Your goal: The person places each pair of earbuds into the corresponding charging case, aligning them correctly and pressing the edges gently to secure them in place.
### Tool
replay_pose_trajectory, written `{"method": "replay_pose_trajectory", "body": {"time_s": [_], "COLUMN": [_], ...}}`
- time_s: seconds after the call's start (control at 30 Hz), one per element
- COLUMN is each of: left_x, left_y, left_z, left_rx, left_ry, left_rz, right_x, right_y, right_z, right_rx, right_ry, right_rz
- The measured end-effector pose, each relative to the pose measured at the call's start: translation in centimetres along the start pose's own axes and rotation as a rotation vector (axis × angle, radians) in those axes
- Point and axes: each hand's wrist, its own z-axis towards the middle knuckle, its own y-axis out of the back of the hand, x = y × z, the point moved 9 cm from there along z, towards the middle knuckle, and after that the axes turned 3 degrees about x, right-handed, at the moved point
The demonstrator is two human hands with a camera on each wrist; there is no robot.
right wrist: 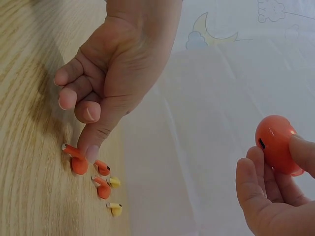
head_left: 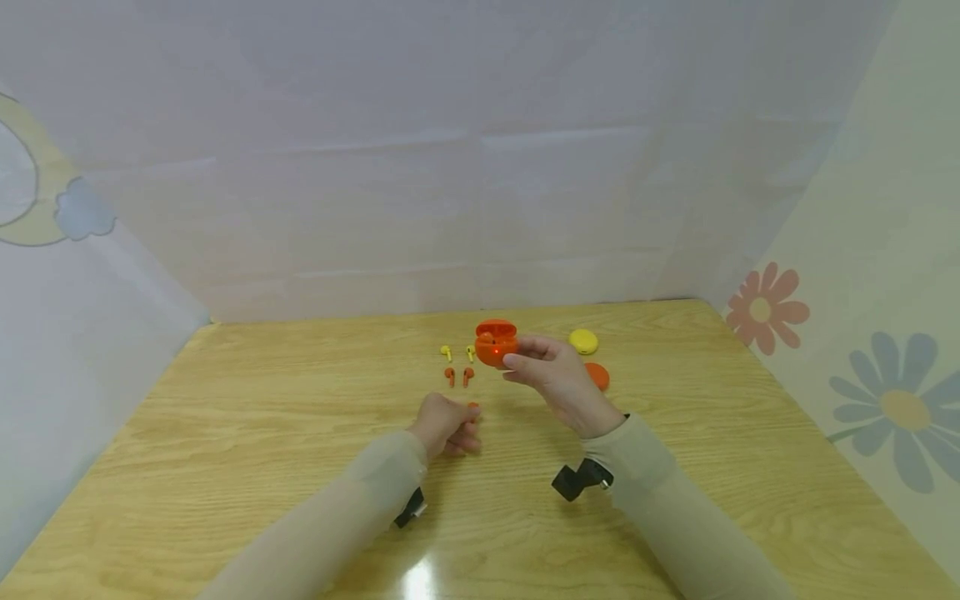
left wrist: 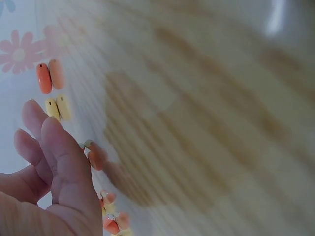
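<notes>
In the head view my right hand (head_left: 553,377) grips an orange earbud case (head_left: 491,353) above the table, thumb in front. The case's lid stands up, a small light glows on its front, and what looks like an earbud sits inside on the left. Low over the tabletop, my left hand (head_left: 447,423) pinches an orange earbud (right wrist: 78,165) at its fingertips; the index finger is mostly hidden. The other left fingers curl loosely. Just beyond lie two orange earbuds (head_left: 468,377) side by side, with two yellow earbuds (head_left: 446,352) behind them.
A round yellow case (head_left: 582,341) lies closed at the back right. Nearer, a round orange case (head_left: 597,376) is partly hidden by my right hand. The wooden table (head_left: 300,400) meets a cloth backdrop (head_left: 390,208) at its far edge.
</notes>
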Motion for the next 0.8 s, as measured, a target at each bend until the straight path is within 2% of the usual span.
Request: {"method": "replay_pose_trajectory", "body": {"time_s": [0.17,0.5,0.8], "left_x": [0.26,0.48,-0.42], "left_y": [-0.07,-0.22,-0.12], "left_z": [0.4,0.99,0.2], "left_rx": [-0.004,-0.009,0.012], "left_ry": [0.022,0.025,0.011], "left_rz": [-0.001,0.037,-0.003], "right_x": [0.04,0.18,0.17], "right_y": [0.0,-0.04,0.09], "right_z": [0.01,-0.08,-0.14], "right_rx": [-0.002,-0.006,-0.01], "right_ry": [-0.001,-0.006,-0.009], "right_rz": [-0.003,0.002,-0.002]}}
